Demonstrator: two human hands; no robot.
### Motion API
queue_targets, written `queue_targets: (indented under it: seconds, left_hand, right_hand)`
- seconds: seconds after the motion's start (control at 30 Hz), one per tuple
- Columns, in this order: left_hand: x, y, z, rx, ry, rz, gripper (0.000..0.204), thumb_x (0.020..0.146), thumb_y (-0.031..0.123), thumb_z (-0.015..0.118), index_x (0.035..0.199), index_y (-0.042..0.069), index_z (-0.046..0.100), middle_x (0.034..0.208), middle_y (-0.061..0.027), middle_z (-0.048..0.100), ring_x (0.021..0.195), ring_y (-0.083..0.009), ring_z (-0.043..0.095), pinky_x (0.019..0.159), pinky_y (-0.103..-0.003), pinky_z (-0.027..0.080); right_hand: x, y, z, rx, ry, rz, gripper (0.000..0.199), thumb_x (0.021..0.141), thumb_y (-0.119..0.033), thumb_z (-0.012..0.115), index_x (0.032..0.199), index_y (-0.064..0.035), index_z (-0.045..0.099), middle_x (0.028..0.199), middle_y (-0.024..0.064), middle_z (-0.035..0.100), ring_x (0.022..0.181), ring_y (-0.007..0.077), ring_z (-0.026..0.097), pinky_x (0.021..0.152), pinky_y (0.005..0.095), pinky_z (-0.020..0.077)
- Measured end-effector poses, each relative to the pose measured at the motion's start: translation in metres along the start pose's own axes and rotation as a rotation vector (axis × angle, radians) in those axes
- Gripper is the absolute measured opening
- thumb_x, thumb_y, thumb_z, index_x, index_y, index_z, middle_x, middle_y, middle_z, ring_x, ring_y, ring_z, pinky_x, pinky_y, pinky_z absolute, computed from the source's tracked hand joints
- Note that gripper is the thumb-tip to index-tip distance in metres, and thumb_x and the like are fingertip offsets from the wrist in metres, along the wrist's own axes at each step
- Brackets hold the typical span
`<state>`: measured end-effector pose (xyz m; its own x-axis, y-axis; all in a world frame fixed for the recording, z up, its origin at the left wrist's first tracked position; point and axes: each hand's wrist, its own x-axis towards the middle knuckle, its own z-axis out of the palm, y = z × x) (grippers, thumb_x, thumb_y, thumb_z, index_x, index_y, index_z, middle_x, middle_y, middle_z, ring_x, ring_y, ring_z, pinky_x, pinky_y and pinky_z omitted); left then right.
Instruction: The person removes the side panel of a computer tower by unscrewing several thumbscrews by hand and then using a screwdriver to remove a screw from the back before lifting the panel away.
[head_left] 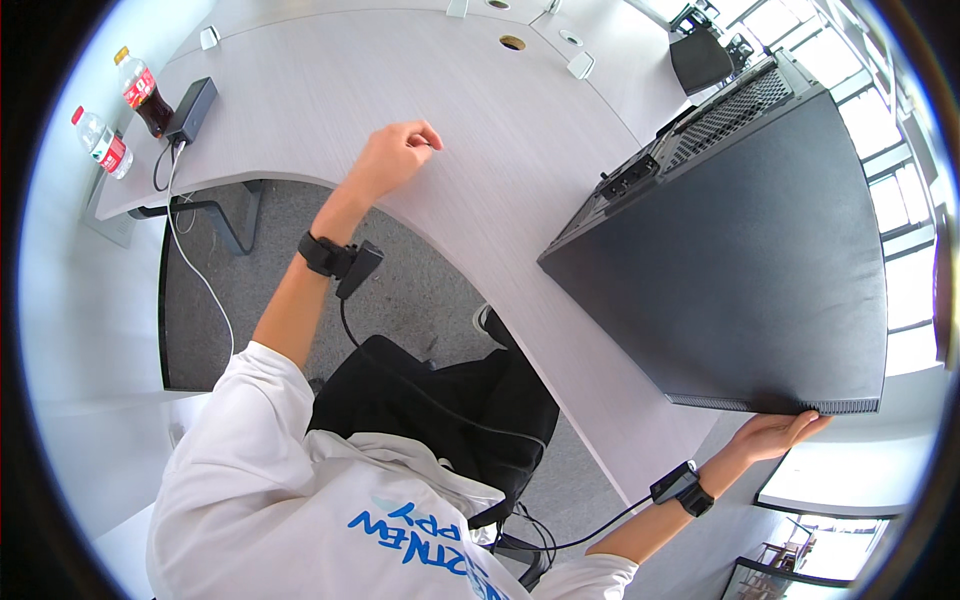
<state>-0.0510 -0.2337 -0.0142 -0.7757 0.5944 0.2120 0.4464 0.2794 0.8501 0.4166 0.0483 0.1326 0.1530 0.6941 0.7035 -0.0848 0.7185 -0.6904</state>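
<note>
A single head-worn fisheye view looks steeply down from above the person's shoulders, facing the curved desk (pixel 480 150). Torso and lap lie nearest at the lower edge; the desk's far end bends toward the rim.

A pale grey, wood-grained worktop (pixel 500 190) curves across the frame from upper left to lower right. On it a big black computer case (pixel 740 270) lies at the right. Two bottles, one dark (pixel 142 92) and one clear (pixel 101 142), and a black power adapter (pixel 192 110) sit upper left.
</note>
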Motion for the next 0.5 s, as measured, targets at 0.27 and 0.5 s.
queue_targets:
  seconds: [0.27, 0.5]
  left_hand:
    - [0.026, -0.045, -0.012, 0.389, 0.201, 0.083, 0.022, 0.087, 0.003, 0.058, 0.106, 0.005, 0.068, 0.093, -0.0152, 0.069, 0.085, -0.0284, 0.067, 0.076, -0.038, 0.052]
    - [0.039, -0.051, -0.013, 0.476, 0.227, 0.13, 0.014, 0.085, -0.001, 0.06, 0.097, 0.002, 0.067, 0.093, -0.0155, 0.067, 0.084, -0.0316, 0.066, 0.076, -0.04, 0.052]
  right_hand:
    - [0.004, 0.004, -0.005, 0.048, -0.029, 0.001, 0.055, 0.104, -0.034, 0.047, 0.15, -0.007, 0.034, 0.146, 0.0144, 0.043, 0.135, 0.0245, 0.04, 0.115, 0.0459, 0.0264]
    - [0.003, 0.008, -0.007, 0.014, 0.006, -0.01, 0.054, 0.105, -0.032, 0.045, 0.149, -0.0032, 0.032, 0.142, 0.015, 0.046, 0.132, 0.0228, 0.043, 0.114, 0.0418, 0.0278]
